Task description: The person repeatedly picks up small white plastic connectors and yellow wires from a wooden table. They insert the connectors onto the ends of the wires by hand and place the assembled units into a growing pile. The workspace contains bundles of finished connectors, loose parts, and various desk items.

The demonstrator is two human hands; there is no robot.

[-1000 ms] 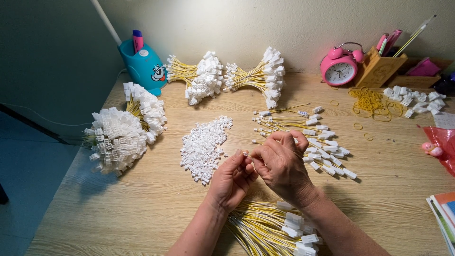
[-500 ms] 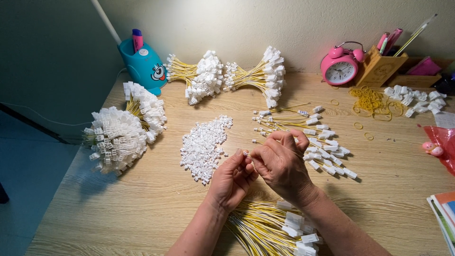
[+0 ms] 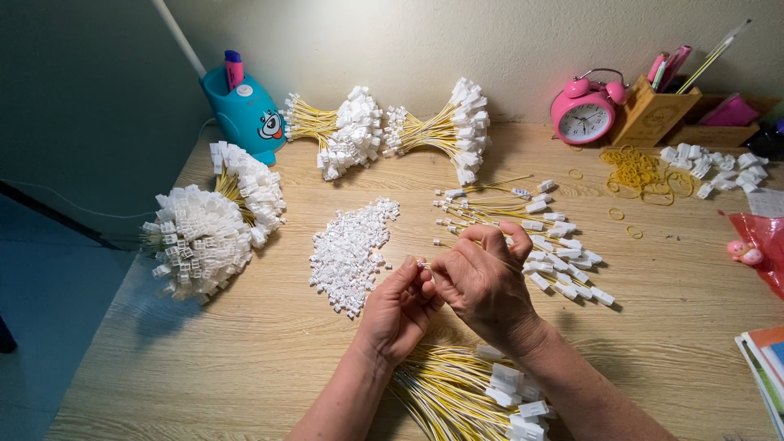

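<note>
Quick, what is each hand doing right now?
Left hand: closed, pinching a small white connector.
Right hand: closed, fingers meeting the left's at that connector.

I see warm, fairly bright light falling on the pale wooden desk (image 3: 245,359) from above and the right; soft shadows lie left of the bundles. The left edge sinks into darkness, corners bend slightly, focus stays sharp.
</note>
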